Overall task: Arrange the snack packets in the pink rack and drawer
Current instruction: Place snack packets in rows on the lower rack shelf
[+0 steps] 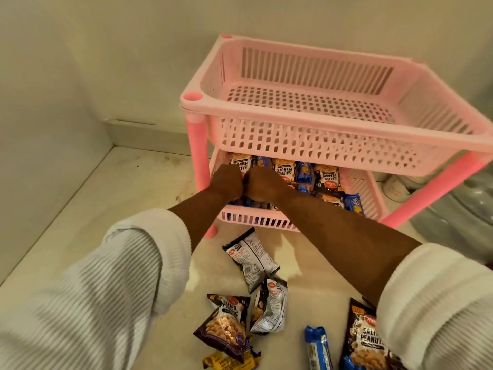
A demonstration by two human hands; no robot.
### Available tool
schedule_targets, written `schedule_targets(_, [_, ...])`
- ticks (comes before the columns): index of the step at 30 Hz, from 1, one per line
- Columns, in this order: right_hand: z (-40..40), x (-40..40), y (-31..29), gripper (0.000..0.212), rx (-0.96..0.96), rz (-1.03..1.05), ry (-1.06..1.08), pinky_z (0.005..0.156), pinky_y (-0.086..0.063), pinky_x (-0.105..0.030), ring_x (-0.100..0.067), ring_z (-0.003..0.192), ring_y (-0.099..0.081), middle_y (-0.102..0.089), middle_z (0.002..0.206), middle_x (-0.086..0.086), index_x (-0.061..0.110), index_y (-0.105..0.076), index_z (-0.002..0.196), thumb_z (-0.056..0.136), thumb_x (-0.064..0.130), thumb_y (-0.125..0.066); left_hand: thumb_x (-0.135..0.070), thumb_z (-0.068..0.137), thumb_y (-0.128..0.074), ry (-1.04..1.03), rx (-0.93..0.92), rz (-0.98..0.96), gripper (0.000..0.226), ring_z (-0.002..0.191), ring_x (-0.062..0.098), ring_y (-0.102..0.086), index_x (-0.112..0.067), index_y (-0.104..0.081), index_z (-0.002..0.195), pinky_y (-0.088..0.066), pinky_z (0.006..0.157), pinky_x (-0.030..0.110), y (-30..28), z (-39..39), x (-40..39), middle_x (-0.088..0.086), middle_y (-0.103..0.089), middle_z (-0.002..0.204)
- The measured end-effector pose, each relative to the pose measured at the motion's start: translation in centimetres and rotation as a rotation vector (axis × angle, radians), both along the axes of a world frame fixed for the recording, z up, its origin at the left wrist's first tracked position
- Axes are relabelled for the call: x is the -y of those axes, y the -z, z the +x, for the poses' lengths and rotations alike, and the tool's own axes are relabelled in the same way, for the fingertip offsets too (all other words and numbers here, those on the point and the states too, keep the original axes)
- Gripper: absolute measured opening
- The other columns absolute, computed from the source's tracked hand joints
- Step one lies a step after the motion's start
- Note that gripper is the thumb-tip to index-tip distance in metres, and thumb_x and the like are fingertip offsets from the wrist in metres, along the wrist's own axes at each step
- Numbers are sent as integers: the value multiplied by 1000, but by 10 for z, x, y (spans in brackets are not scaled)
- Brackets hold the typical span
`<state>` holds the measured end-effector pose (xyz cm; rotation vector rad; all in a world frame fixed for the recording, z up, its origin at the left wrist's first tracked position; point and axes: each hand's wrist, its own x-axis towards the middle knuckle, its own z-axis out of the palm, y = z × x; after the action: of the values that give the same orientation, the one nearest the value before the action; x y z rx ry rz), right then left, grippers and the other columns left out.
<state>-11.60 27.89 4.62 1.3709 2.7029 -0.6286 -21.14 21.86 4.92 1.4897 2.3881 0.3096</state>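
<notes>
A pink two-tier plastic rack (320, 117) stands against the wall. Its top basket holds nothing. The lower tray (256, 218) is lined with salted peanut packets (329, 177) and blue packets (304, 173). My left hand (226, 180) and my right hand (260, 182) reach side by side into the left part of that tray, fingers curled down among the packets; what they hold is hidden. On the floor in front lie loose peanut packets (226, 324), two more back side up (250, 259), another at the right (366, 340), and a blue packet (317, 348).
The rack sits in a corner of pale walls on a light floor (128, 198). A small yellow packet (221, 361) lies at the bottom edge. To the right of the rack are a clear plastic container (458, 209) and white items behind it.
</notes>
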Motion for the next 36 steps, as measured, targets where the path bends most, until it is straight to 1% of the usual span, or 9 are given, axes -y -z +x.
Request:
schedule_targets(6, [16,0,15,29,-4,95,-32,73,-58,-35,-23,83,-68,-74,93,-6,16,-79,100,87,42,-72,-12,86,-69,-16,51,39,31,109,32,-63,1,-61,114,-47,74,28,-4,5,6,19,-65,118])
schedule_targets(10, [26,-1,14,27,-179,68,68,77,-52,-30,-25,100,-68,-74,109,-6,15,-75,106,85,31,-78,-2,89,-61,9,-12,109,32,115,34,-57,1,-55,120,-48,88,35,-2,12,12,23,-55,125])
schedule_targets(14, [39,4,4,12,-280,39,149,71,-48,-29,-18,93,-67,-73,97,2,22,-77,95,88,32,-74,6,88,-56,49,-56,215,31,113,35,-55,-2,-59,118,-49,94,40,-1,24,28,20,-51,124])
schedule_targets(18, [63,31,-6,11,-439,81,185,74,-54,-32,-14,87,-66,-70,91,7,24,-73,94,93,33,-68,7,83,-58,77,-9,331,38,108,31,-57,-8,-66,117,-48,87,36,-1,34,57,15,-57,116])
schedule_targets(24, [116,103,-4,11,-666,295,191,61,-50,-23,-2,69,-60,-69,81,14,25,-73,91,92,34,-66,-4,86,-64,182,-118,573,14,103,28,-55,-5,-73,97,-51,83,35,9,51,120,11,-65,101])
schedule_targets(27, [138,134,12,12,-630,277,180,61,-48,-21,1,69,-57,-66,79,16,27,-71,90,92,36,-65,-8,86,-64,239,-132,629,10,95,26,-58,-7,-72,92,-51,82,38,23,57,141,9,-67,94])
schedule_targets(30, [156,158,38,21,-458,103,189,68,-50,-29,-7,79,-60,-63,91,13,29,-64,99,89,47,-64,-12,86,-64,205,-33,547,8,89,23,-62,-12,-70,93,-52,81,34,49,63,155,5,-68,93])
schedule_targets(33, [162,179,65,62,-175,-54,282,75,-48,-32,-22,101,-64,-56,117,0,25,-53,122,81,70,-60,-28,85,-72,-152,235,391,29,92,24,-65,-10,-64,106,-47,76,28,73,64,155,8,-66,102])
schedule_targets(36, [159,194,81,85,-42,-88,384,72,-48,-36,-34,107,-63,-52,122,-10,16,-46,127,73,81,-59,-47,80,-75,-429,514,231,65,107,30,-62,-4,-53,124,-48,81,32,90,60,151,14,-64,115])
